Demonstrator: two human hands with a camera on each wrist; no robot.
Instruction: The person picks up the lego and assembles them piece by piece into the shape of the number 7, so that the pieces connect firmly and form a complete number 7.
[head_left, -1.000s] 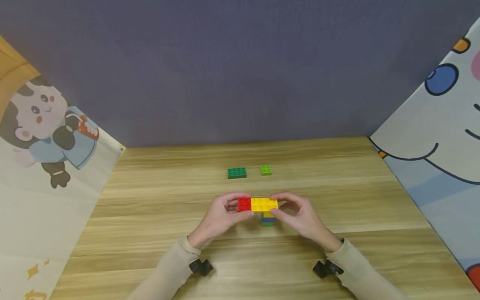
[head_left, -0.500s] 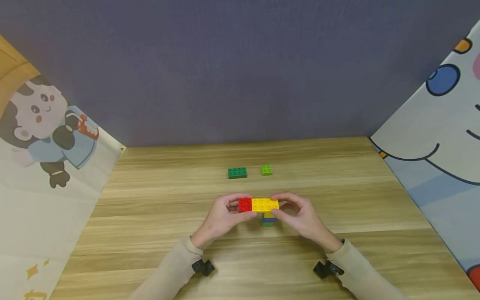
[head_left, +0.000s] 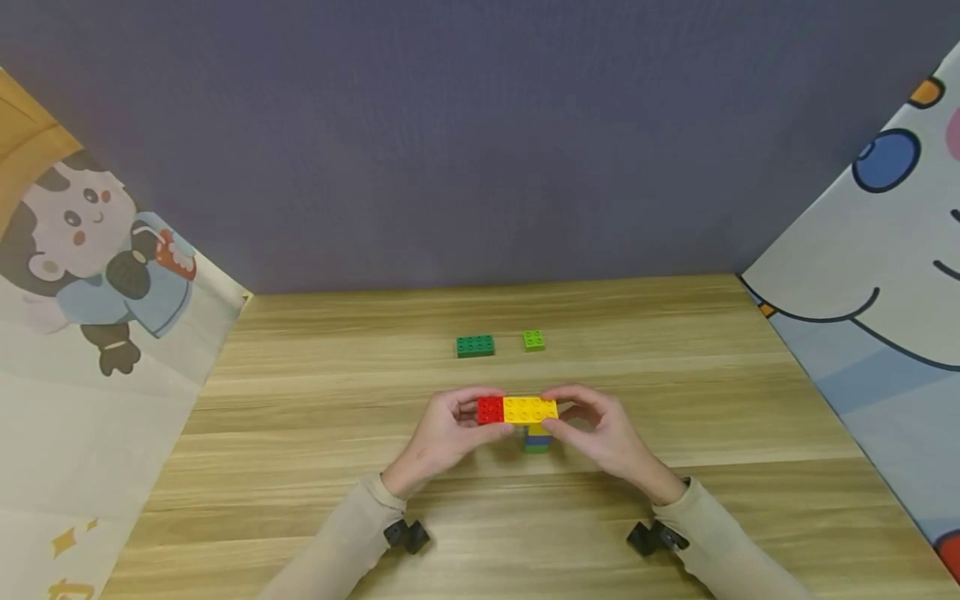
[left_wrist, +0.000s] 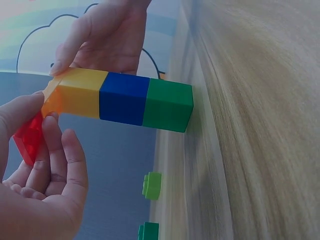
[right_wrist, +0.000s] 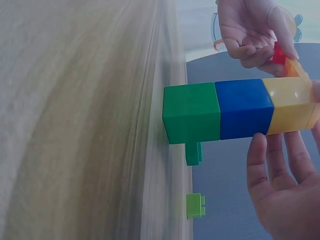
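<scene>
In the head view a long yellow brick (head_left: 529,409) lies on top of an upright stack, with a red brick (head_left: 491,409) side by side at its left end. My left hand (head_left: 450,429) grips the red brick, its thumb reaching along to the yellow one. With thumb and fingers my right hand (head_left: 594,427) pinches the right end of the yellow brick. Below, the stack shows a yellow block (left_wrist: 80,92), a blue block (left_wrist: 124,98) and a green block (left_wrist: 168,104) standing on the table. How the red brick joins the yellow one is hidden.
Behind the hands, a dark green brick (head_left: 475,347) and a small lime brick (head_left: 533,341) lie apart on the wooden table (head_left: 337,367). A dark blue-grey panel (head_left: 480,150) rises at the back edge. Panels with cartoon drawings stand at both sides.
My left hand has shifted slightly right, its thumb reaching a little farther along the yellow brick. The right hand and the loose bricks look the same.
</scene>
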